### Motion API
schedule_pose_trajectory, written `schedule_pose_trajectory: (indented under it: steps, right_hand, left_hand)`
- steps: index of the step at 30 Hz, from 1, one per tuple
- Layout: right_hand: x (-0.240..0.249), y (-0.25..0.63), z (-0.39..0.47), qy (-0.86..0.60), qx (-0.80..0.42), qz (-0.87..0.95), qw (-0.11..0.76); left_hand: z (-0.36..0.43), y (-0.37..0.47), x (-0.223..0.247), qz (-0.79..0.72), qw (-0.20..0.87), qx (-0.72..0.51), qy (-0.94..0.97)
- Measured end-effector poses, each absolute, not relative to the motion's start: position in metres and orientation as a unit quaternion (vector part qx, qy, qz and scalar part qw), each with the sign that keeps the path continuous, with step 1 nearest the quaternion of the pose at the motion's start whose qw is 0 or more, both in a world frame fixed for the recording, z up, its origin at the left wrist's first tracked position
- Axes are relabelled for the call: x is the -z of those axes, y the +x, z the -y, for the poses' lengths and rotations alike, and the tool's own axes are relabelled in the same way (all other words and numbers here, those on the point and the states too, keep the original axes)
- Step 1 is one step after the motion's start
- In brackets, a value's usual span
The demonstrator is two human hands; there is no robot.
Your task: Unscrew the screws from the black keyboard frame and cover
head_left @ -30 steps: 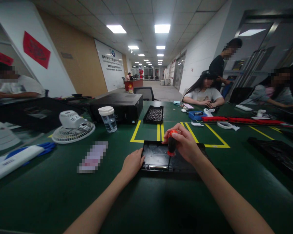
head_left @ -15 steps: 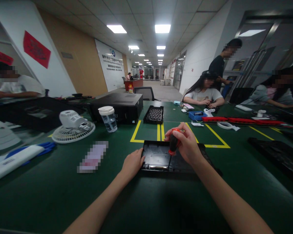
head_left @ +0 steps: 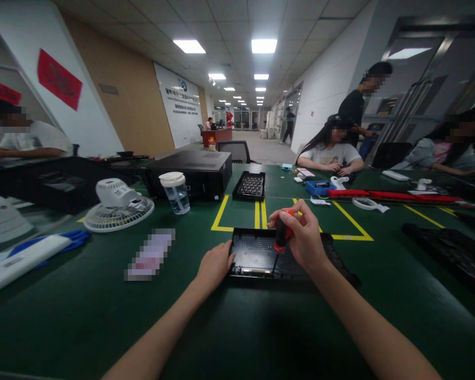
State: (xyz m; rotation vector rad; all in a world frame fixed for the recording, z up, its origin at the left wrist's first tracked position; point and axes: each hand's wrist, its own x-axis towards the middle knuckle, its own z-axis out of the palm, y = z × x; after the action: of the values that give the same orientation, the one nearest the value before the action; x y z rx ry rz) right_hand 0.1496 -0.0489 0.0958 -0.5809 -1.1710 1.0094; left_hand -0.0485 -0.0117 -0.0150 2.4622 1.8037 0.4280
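A shallow black plastic panel (head_left: pixel 257 253) with raised edges lies on the green table in front of me. My left hand (head_left: pixel 217 265) grips its left edge, thumb on the near side of the rim. In my right hand (head_left: pixel 298 232) is a screwdriver (head_left: pixel 280 240) with a red and black handle, held nearly upright above the panel. The shaft points down, and its tip meets the panel close to the near edge, at the right end of a pale metal strip (head_left: pixel 256 272). My right hand and wrist cover part of the panel's right half.
Beyond the panel sit a black grille part (head_left: pixel 249 186), a large black case (head_left: pixel 190 171) and a lidded water cup (head_left: pixel 176 194). A white fan (head_left: pixel 119 206) lies at left. Another black panel (head_left: pixel 447 250) is at right. Co-workers sit across the table.
The screwdriver handle has turned slightly in my right fingers, its tip staying in the same place. My left hand keeps still on the panel. A person has appeared in the far corridor.
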Motion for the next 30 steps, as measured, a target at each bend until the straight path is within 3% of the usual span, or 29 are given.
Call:
schedule_pose_trajectory:
  steps: [14, 30]
  right_hand:
    - [-0.0907, 0.14, 0.0527, -0.28, -0.432, 0.523, 0.68]
    - [-0.0934, 0.144, 0.0529, -0.24, -0.492, 0.517, 0.658]
  left_hand:
    - [0.0134, -0.0463, 0.0098, -0.594, 0.047, -0.125, 0.793]
    - [0.0137, -0.0474, 0.0106, -0.591, 0.046, -0.128, 0.795]
